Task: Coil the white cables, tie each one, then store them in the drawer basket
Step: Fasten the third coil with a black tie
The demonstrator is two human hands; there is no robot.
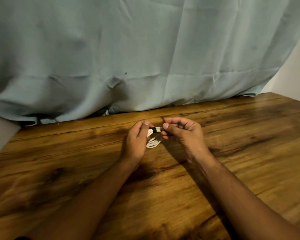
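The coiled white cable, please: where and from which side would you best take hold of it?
Grip the white cable at its black tie, coming from above: the strands are bunched tight there, while the lower loops fan out loose.

Both hands, left hand and right hand, hold a coiled white cable with a black tie above the wooden table.

table: wood, warm brown with dark grain streaks and knots, fills the lower half | curtain: pale blue-green cloth, creased, hangs behind the table's far edge, hem bunched along it | wall: plain, pale, at far right beside the curtain | light: dim, warm, soft shadows
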